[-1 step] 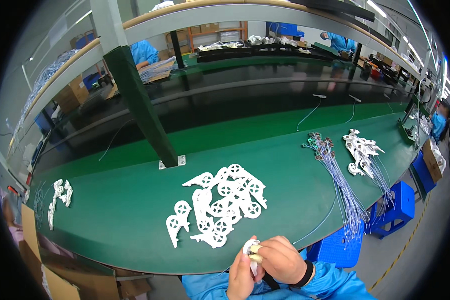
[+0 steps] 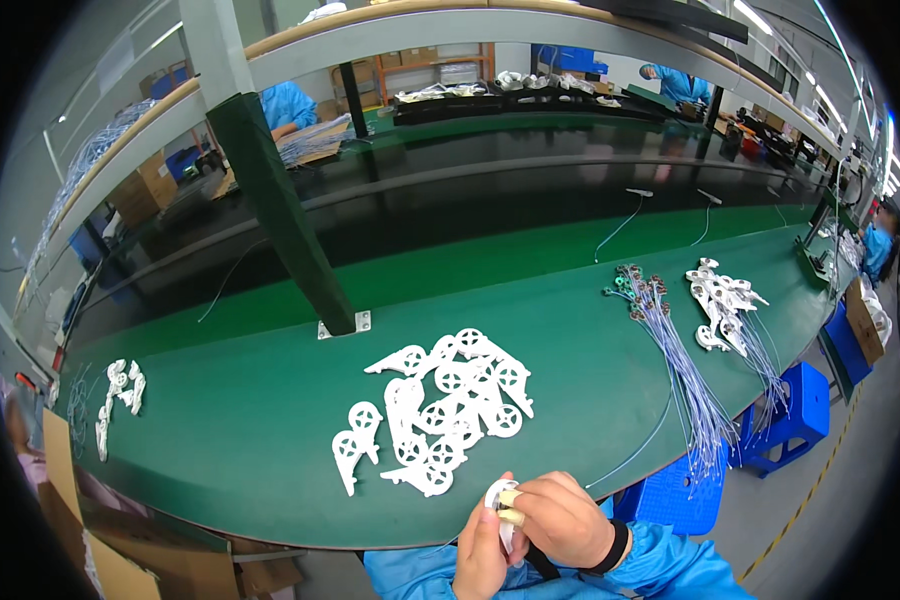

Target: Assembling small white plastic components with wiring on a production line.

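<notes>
At the near table edge my left hand [image 2: 482, 556] is closed around a white plastic part with a rounded end [image 2: 494, 492]. My right hand [image 2: 562, 518], with pale yellow covers on its fingertips and a black band at the wrist, pinches at the same part from the right. The fingers hide most of it, so any small piece between them cannot be made out. Just beyond my hands lies a loose pile of white plastic parts with spoked round ends [image 2: 452, 378]. To the right rests a bundle of thin bluish-white wires [image 2: 682, 375] with small round ends.
More white parts with wires [image 2: 722, 300] lie at the far right; a few sit at the far left [image 2: 120, 385]. A green post [image 2: 280, 210] rises from the table [image 2: 240, 430]. Beyond runs a dark belt [image 2: 450, 200]. Blue stools [image 2: 795, 410] and cardboard boxes [image 2: 160, 560] stand nearby. Co-workers are farther off.
</notes>
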`<state>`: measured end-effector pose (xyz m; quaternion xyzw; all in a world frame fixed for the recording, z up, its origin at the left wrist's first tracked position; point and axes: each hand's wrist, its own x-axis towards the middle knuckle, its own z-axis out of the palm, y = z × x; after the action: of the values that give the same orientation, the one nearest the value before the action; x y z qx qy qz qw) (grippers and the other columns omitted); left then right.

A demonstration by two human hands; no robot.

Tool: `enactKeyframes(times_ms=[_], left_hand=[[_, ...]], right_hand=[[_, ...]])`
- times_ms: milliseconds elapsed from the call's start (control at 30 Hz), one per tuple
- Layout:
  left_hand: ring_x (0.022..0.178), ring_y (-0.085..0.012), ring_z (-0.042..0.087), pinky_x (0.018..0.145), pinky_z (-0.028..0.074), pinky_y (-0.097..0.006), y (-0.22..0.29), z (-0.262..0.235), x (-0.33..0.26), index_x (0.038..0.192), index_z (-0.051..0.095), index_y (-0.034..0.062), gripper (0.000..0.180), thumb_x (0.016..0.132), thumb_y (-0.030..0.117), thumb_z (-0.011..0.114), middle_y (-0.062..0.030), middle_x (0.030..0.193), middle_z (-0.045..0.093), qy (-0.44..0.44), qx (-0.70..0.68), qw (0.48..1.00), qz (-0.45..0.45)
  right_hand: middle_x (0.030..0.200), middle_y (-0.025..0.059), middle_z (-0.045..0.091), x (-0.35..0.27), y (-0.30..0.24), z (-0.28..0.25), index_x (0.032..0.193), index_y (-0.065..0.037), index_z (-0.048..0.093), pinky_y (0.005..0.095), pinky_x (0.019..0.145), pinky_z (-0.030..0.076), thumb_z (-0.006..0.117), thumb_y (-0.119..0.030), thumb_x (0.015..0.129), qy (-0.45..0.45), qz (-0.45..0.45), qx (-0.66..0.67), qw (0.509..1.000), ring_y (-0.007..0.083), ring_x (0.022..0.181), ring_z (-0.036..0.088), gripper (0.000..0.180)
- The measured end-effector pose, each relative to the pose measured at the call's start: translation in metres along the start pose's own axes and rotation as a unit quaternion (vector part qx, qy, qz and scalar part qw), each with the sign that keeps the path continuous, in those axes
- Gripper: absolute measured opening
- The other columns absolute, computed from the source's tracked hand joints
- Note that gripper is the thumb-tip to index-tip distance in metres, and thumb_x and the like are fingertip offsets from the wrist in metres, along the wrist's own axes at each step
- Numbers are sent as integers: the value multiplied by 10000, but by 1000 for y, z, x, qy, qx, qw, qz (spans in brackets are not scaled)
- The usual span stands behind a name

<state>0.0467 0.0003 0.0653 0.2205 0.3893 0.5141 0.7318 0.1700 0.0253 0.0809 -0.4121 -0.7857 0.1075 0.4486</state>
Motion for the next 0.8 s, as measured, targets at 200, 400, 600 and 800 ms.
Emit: enactKeyframes(times_ms=[200,400,600,800], left_hand=[[428,-37,319,379,234,-182,7,0,-2,1205,465,32,394,997,312,283,35,595,425,-19,-10,999,-25],[435,-27,304,391,215,-177,0,-1,-5,1227,463,36,398,998,314,291,48,585,399,27,23,999,-17],[737,-75,507,616,407,-187,-13,-6,-4,1284,414,5,413,1000,291,323,-57,956,565,44,41,997,47],[1071,-199,501,925,393,-296,-23,-18,-5,1276,400,-47,413,1003,252,319,-134,1167,530,16,194,972,131]], right_hand=[[899,113,605,6,0,-4,929,-1,577,324,652,464,678,19,648,-38,6,21,999,270,750,580,299],[894,82,617,8,-1,-5,940,-13,591,319,652,456,642,-6,652,-60,-23,-16,998,237,746,583,292],[880,76,619,6,1,0,951,-12,607,310,658,455,618,-32,678,-66,-52,-43,996,223,738,580,274],[867,88,618,3,1,1,929,-3,601,316,657,460,611,-8,682,-81,-34,-13,996,242,727,576,248]])
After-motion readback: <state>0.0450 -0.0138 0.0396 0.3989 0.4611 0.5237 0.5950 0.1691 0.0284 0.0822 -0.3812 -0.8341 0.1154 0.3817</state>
